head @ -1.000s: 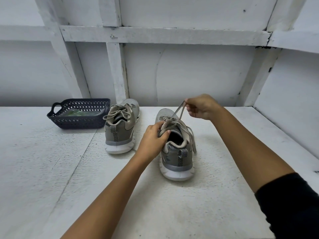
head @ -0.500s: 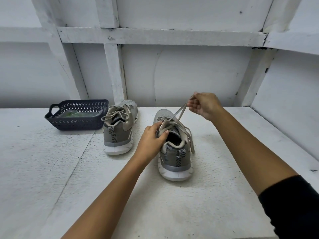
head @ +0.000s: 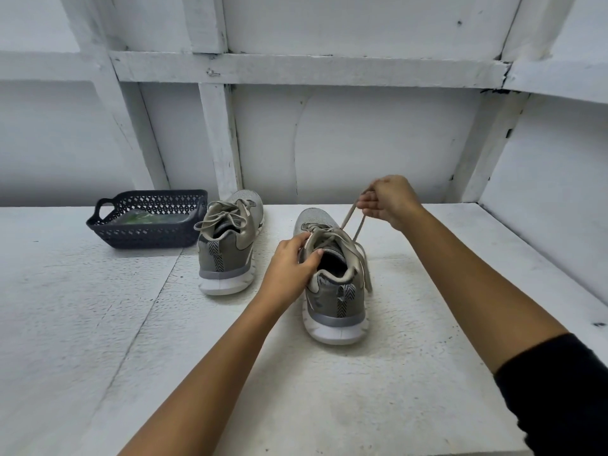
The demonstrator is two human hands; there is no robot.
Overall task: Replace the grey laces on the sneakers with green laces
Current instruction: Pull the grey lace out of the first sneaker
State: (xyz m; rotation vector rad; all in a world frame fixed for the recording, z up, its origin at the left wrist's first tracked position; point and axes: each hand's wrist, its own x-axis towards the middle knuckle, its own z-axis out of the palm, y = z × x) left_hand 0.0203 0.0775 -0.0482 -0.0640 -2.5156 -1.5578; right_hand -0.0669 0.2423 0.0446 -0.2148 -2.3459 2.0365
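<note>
On the far left, a dark basket [head: 148,234] with the green laces [head: 141,219] inside, well apart from both hands. Next to it, the first sneaker [head: 227,255], laced in grey, not touched. Then the left hand [head: 289,266], fingers curled round the top edge of the second sneaker [head: 335,304], holding it down. From that shoe's front, two strands of grey lace [head: 348,216] pulled straight, up and to the right. At the top, the right hand [head: 390,200], fingers and thumb pinching those strands. Best guess for the next pull: up and right, along the lace, with the right hand.
</note>
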